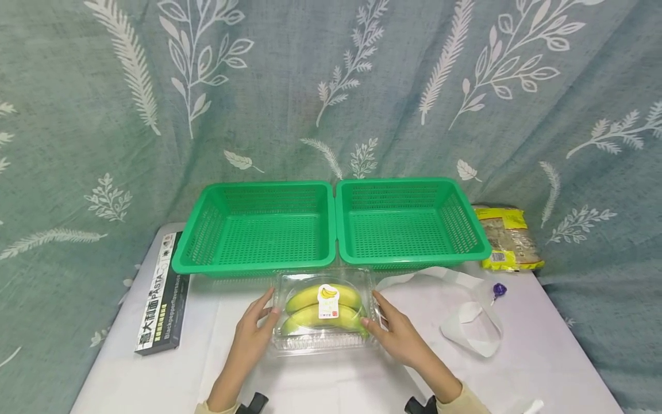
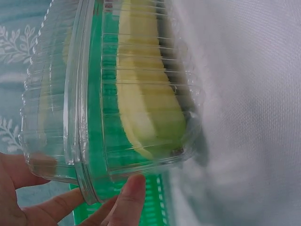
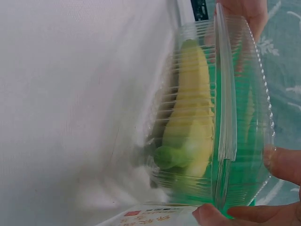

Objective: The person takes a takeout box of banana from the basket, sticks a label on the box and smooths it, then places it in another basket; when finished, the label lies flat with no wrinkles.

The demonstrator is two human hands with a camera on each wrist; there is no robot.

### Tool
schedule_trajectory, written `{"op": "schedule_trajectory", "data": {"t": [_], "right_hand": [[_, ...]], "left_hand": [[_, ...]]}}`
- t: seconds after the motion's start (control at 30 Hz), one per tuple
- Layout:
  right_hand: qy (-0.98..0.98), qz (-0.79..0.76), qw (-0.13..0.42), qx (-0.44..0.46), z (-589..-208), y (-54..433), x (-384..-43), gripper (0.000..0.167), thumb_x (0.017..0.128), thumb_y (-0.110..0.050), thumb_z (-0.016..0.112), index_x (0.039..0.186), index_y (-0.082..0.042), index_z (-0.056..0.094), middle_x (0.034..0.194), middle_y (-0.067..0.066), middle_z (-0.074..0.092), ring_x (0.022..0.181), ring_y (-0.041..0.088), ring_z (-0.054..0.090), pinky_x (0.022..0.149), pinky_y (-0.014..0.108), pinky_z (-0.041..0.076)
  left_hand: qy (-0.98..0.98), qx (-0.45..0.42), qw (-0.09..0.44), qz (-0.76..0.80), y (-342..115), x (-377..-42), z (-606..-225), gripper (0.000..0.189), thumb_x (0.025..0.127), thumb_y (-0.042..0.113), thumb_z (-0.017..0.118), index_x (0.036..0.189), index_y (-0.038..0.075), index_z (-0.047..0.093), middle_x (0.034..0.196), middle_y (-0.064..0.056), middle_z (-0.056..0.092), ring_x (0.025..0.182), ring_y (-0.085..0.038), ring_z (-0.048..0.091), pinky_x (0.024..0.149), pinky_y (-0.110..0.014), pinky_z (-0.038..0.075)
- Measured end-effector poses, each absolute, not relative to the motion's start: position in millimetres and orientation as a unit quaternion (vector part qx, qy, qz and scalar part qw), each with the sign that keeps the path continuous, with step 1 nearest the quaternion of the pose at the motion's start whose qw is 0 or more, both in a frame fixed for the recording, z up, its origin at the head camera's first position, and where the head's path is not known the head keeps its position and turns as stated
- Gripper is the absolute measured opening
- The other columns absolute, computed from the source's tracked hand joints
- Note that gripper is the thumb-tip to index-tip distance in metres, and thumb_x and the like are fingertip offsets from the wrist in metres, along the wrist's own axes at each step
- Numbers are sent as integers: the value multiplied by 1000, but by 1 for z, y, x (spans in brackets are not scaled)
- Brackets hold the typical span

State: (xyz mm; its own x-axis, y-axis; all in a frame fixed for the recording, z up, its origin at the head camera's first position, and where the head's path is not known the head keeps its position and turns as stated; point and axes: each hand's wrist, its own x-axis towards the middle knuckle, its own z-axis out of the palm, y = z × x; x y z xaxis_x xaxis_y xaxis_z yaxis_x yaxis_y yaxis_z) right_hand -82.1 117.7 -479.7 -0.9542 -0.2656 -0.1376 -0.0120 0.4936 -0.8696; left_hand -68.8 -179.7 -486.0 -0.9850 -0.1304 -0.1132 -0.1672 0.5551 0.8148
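Note:
A clear plastic clamshell box (image 1: 323, 343) with two bananas (image 1: 310, 317) inside is at the front centre of the head view. Its lid bears a white label with a banana picture. My left hand (image 1: 253, 330) grips the box's left end, with fingers and thumb spread around its corner. The right hand (image 1: 397, 335) holds the opposite end in the same way. In the left wrist view, the thumb (image 2: 129, 200) presses low on the box's side. The right wrist view shows fingertips (image 3: 284, 165) touching the lid.
Two green plastic baskets (image 1: 253, 268) (image 1: 414, 259) stand side by side behind the box. A black-and-white pasta box (image 1: 162, 296) lies at the left. On the right are a yellow packet (image 1: 512, 238), a curled white strip (image 1: 473, 330) and a purple-wrapped lollipop (image 1: 499, 290).

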Motion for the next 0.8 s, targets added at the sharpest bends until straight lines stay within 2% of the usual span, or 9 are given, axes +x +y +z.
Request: {"op": "schedule_trajectory", "data": {"t": [0.37, 0.57, 0.7, 0.8], "right_hand": [[845, -513, 130, -79, -479, 119, -80, 74, 100, -30, 63, 156, 2, 28, 157, 32, 34, 140, 49, 43, 109, 51, 45], [847, -510, 118, -88, -478, 122, -73, 77, 99, -34, 63, 156, 3, 27, 155, 33, 37, 141, 48, 43, 110, 51, 44], [851, -507, 111, -86, -470, 127, -65, 77, 98, -38, 64, 156, -1, 30, 157, 29, 37, 141, 47, 44, 110, 48, 45], [844, -518, 113, -80, -460, 132, -57, 75, 96, -38, 67, 155, -5, 35, 157, 26, 39, 136, 45, 52, 106, 43, 50]], "left_hand": [[880, -94, 24, 464, -180, -67, -484, 54, 105, 33, 49, 155, 17, 39, 160, -14, 39, 134, -42, 54, 104, -65, 47], [883, -94, 28, 459, -181, -63, -478, 55, 102, 29, 56, 153, 16, 42, 159, -15, 42, 132, -42, 56, 104, -66, 46], [878, -73, 43, 472, -186, -57, -469, 56, 100, 28, 61, 152, 16, 44, 157, -17, 44, 130, -42, 58, 98, -59, 54], [856, -50, 73, 509, -194, -51, -458, 62, 96, 26, 68, 153, 18, 44, 157, -17, 42, 130, -43, 56, 92, -49, 60]]}}
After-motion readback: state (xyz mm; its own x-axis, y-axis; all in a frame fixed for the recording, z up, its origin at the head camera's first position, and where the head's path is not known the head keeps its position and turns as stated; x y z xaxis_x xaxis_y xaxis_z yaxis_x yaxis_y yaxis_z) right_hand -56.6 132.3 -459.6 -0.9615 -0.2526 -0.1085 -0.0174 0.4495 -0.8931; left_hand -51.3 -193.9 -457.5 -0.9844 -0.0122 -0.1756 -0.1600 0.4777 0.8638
